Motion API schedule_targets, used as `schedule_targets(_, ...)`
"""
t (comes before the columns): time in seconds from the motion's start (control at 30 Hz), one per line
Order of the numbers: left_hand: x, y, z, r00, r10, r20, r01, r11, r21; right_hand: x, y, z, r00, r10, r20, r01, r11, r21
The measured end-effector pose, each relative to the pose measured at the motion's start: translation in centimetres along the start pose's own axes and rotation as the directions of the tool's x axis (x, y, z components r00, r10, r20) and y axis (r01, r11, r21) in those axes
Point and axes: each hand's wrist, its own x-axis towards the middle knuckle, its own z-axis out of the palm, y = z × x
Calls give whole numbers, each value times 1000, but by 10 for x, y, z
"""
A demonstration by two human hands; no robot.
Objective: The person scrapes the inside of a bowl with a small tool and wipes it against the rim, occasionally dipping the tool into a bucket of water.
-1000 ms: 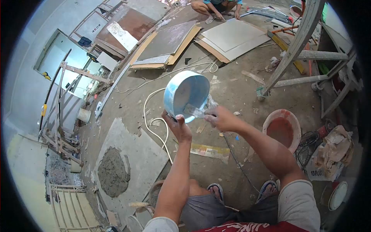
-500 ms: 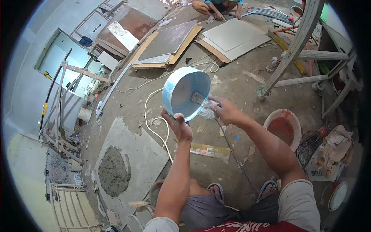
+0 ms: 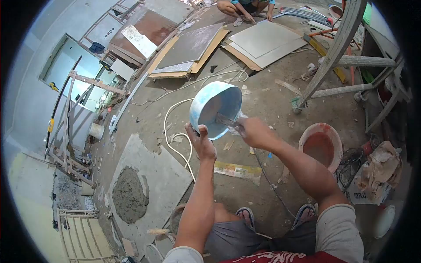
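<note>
My left hand [image 3: 202, 143] grips a light blue plastic basin [image 3: 215, 90] from below, fingers under it and thumb up by the near rim. The basin is tilted, with its hollow facing me, and pale residue coats the inside. In my right hand [image 3: 259, 133] is a putty knife [image 3: 225, 120], with clear plastic bunched about its handle. Its flat blade reaches inside the basin near the inner wall. My fingers are closed around the handle and partly hide it.
Wet cement [image 3: 130, 195] is heaped on a grey board [image 3: 164, 168] at left. A bucket [image 3: 337, 154] and wooden trestle [image 3: 335, 57] stand at right. Large tiles [image 3: 267, 41] lie ahead, where another person [image 3: 250, 8] crouches. A white hose [image 3: 167, 120] crosses the floor.
The basin has shifted slightly right and down and tilted. The putty knife has turned, its blade now edge-on and further left inside the basin. My right hand has moved slightly right and rotated.
</note>
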Motion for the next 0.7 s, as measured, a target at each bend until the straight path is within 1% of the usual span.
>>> schedule_targets(0.03,0,4,0,1000,-1,-14,1,1000,-13,3,3,-4,1000,-1,2,1,1000,2)
schedule_targets(0.1,0,0,-3,1000,-3,-26,3,1000,0,9,13,-17,986,52,-156,-46,998,38)
schedule_targets(0.23,-2,-5,3,1000,6,-14,-6,1000,16,4,8,-18,987,99,-129,-95,995,32)
schedule_targets(0.3,-1,-4,3,1000,-9,-14,9,1000,-8,5,8,-10,1000,-14,-28,15,1000,16)
schedule_targets(0.33,0,-3,1,999,-27,-20,27,999,-30,6,10,-12,1000,-14,-26,14,1000,19)
schedule_targets(0.37,-1,-2,-1,999,-30,-23,29,999,-28,6,12,-17,997,32,-75,-29,999,36)
schedule_targets(0.4,-1,-2,-1,1000,-8,-11,8,999,33,5,12,-22,989,78,-123,-72,996,52)
schedule_targets(0.43,-1,-2,-1,1000,14,4,-14,996,93,2,9,-24,990,78,-120,-72,996,49)
schedule_targets(0.53,-3,3,6,1000,4,-25,-2,997,73,0,-4,-24,990,98,-103,-93,994,60)
schedule_targets(0.6,0,1,4,999,14,-34,-11,997,80,-1,-6,-20,999,31,-12,-32,999,-28)
schedule_targets(0.63,0,0,2,999,22,-47,-18,996,86,1,-3,-20,999,32,-11,-32,999,-26)
schedule_targets(0.7,-1,-2,2,999,25,-47,-21,995,103,3,6,-21,987,63,-148,-63,998,2)
